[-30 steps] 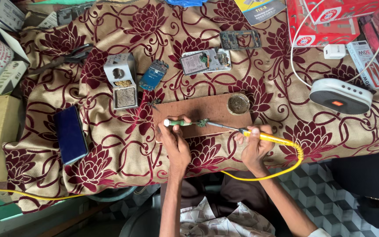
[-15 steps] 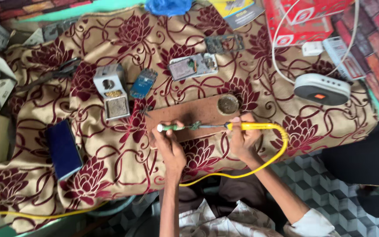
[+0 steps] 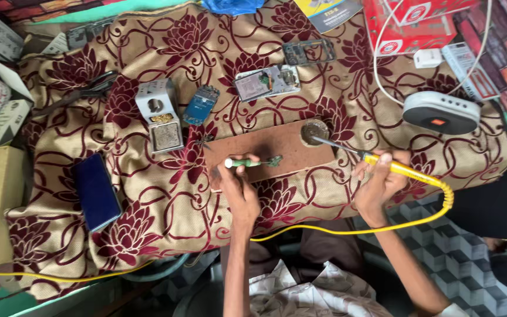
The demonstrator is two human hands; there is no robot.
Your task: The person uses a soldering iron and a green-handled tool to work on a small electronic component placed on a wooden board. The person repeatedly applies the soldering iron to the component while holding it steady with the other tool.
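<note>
Colours on the work table

The tablecloth (image 3: 148, 205) is gold with dark red flowers. The soldering iron (image 3: 403, 171) is yellow, the small tool (image 3: 247, 162) green, the wooden board (image 3: 277, 147) brown, the phone (image 3: 95, 192) blue.

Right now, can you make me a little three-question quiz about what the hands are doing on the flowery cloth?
1. True or false: the right hand holds a yellow-handled soldering iron.
2. What does the iron's tip reach into? A) the white speaker B) the small round tin C) the blue phone
3. What does the left hand hold, and what surface is it lying on?

Key
1. True.
2. B, the round tin at the corner of the brown board.
3. A thin green-handled tool, held down on the brown board.
</note>
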